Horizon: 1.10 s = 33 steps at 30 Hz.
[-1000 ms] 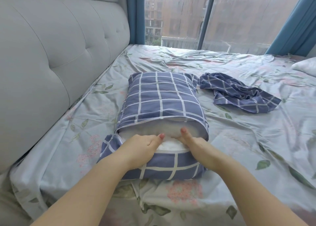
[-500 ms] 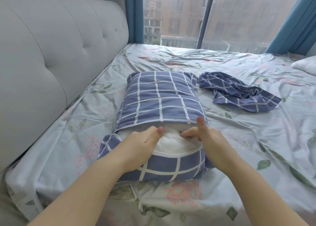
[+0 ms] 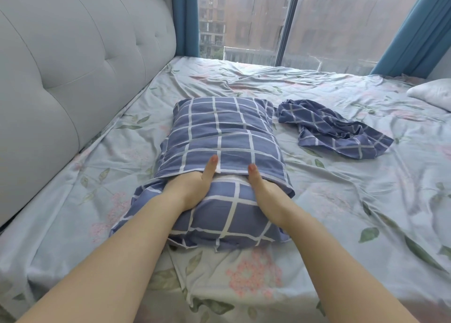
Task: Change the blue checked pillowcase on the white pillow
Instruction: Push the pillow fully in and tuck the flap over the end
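The white pillow point(image 3: 229, 176) lies lengthwise on the bed, wrapped in a blue checked pillowcase point(image 3: 219, 132); only a thin white strip shows at the opening. My left hand point(image 3: 192, 188) has its fingers tucked under the case's upper flap with the thumb on top, gripping the edge. My right hand point(image 3: 263, 193) holds the same edge in the same way, fingers hidden inside. The inner flap point(image 3: 227, 215) covers the pillow's near end below both hands. A second blue checked pillowcase point(image 3: 334, 129) lies crumpled on the sheet to the right.
A grey tufted headboard point(image 3: 73, 61) runs along the left. The floral bedsheet point(image 3: 341, 225) is wrinkled. Another white pillow point(image 3: 432, 94) sits at the far right edge. A large window with blue curtains point(image 3: 415, 27) stands behind the bed.
Both hands pushed forward under the upper flap. The inner flap now covers the pillow's near end, and the white opening has shrunk to a thin strip.
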Tool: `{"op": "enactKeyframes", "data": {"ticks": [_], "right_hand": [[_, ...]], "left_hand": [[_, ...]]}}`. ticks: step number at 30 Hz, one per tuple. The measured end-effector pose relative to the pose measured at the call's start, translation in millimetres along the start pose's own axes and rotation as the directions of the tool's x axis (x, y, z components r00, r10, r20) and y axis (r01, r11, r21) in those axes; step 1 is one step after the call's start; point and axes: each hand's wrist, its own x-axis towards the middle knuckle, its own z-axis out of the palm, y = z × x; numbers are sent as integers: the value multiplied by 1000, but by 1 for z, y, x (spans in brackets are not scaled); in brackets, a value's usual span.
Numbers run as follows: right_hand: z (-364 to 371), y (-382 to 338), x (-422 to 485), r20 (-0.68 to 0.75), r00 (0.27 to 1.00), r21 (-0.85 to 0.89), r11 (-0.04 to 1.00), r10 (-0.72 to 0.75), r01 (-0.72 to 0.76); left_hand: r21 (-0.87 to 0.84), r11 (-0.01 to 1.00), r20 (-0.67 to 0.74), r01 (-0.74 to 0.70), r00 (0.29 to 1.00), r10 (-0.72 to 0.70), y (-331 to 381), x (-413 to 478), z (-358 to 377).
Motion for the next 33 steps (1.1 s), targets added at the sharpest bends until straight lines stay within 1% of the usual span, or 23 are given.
{"op": "enactKeyframes", "data": {"ticks": [2,4,6,7,8,9,11,13,14,15,16,17,18,20,22,23,25,27,28,30,31,32,33], "right_hand": [[-7,4,0,-55,996,117,991,-66,72],[-16,7,-4,-212,963,264,939,-167,221],[-29,12,-13,-366,909,318,891,-201,325],[-35,14,-17,-379,900,324,881,-213,345],[-39,13,-25,-355,908,321,883,-222,342],[-41,15,-29,-296,929,305,900,-220,310],[-39,15,-37,-163,970,277,936,-178,219],[-31,15,-38,-23,991,253,958,-135,136],[-26,14,-36,55,992,217,971,-118,103],[-22,12,-34,122,988,162,984,-91,70],[-19,10,-31,174,983,104,994,-55,37],[-17,8,-26,209,978,59,998,-14,2],[-15,6,-20,227,974,27,999,24,-31],[-9,3,-11,241,967,-26,997,79,-75],[0,4,-2,215,971,-92,992,103,-85],[4,5,2,188,977,-114,990,100,-80],[8,8,9,148,985,-99,992,90,-75],[9,11,16,126,991,-14,999,52,-51],[9,13,21,106,994,27,999,30,-33],[11,13,29,38,999,133,991,-9,4],[13,12,31,-4,998,180,982,-58,58],[15,10,32,-65,989,194,970,-134,144],[17,8,33,-133,967,175,955,-217,238]], "left_hand": [[39,999,10,-22,1000,22,0,-3,-1],[49,996,4,-77,997,77,2,-12,-2],[96,981,-16,-169,985,171,4,-23,-3],[141,963,-46,-229,970,237,5,-30,-2],[188,937,-90,-294,945,315,6,-37,-2],[219,909,-142,-355,910,389,9,-45,-1],[219,860,-254,-461,824,507,14,-60,1],[196,829,-354,-524,751,558,16,-71,3],[195,830,-359,-523,749,557,18,-76,4],[197,844,-318,-500,781,537,20,-81,4],[208,866,-237,-454,836,495,22,-84,5],[235,892,-128,-387,897,423,23,-85,7],[266,911,-22,-316,942,334,23,-82,8],[309,925,119,-223,974,195,26,-71,8],[291,940,196,-177,973,122,28,-55,7],[248,957,217,-151,971,97,29,-47,6],[104,987,239,-120,967,93,27,-33,7],[-58,985,199,-162,965,171,22,-23,10],[-82,976,162,-201,964,212,19,-18,13],[-31,969,88,-246,965,248,15,-7,16],[13,966,43,-259,965,259,14,-3,14],[48,961,-13,-274,961,275,15,1,13],[70,953,-68,-294,952,299,15,5,11]]}}
